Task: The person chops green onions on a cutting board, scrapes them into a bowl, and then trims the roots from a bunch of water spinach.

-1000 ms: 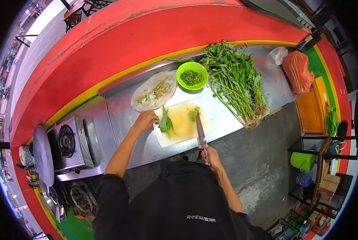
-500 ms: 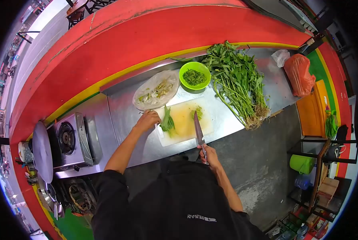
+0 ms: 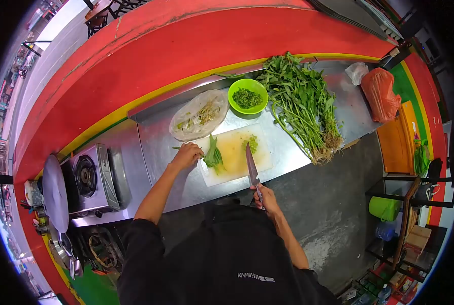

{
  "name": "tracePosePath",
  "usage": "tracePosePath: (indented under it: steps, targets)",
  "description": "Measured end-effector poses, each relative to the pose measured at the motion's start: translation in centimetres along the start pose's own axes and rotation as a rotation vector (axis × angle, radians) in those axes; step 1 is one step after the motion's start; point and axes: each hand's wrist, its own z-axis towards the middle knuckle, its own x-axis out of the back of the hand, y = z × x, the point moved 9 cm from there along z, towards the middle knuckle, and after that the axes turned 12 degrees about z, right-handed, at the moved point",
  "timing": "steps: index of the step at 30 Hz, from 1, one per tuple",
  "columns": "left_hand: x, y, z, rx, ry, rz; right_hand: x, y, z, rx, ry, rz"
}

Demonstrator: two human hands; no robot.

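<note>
My right hand [image 3: 266, 197] is closed round the handle of a kitchen knife [image 3: 251, 165], whose blade lies over the white cutting board [image 3: 237, 170], tip at the small heap of chopped greens [image 3: 251, 143]. At the board's left edge, my left hand [image 3: 189, 154] has its fingers pinched together. A bit of green sticks out past its far side, seemingly a leafy sprig, mostly hidden. Beside its fingertips, long green leaves [image 3: 213, 153] lie on the board. Just behind the board are a clear plastic bag [image 3: 186, 129] with pale trimmings and a green bowl [image 3: 262, 104] with chopped greens.
A big bunch of leafy greens with roots [image 3: 305, 112] lies on the steel counter [image 3: 161, 178], right of the bowl. A red plastic bag [image 3: 379, 95] sits at the far right end. To the left stands a gas stove [image 3: 87, 175]. The red wall [image 3: 186, 51] runs behind the counter.
The left hand has shifted very slightly, and a green tip now shows beyond it. The knife and right hand stay nearly still.
</note>
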Motion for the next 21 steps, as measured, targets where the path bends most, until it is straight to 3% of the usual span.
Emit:
tracePosePath:
  steps: [16,21]
  targets:
    - [3.1,0.3,-2.2,0.136,0.254,-0.364,0.1,0.1,-0.3,-0.019,-0.007,0.059]
    - [2.2,0.3,-2.7,0.199,0.17,-0.371,0.0,0.1,-0.4,-0.014,-0.005,0.039]
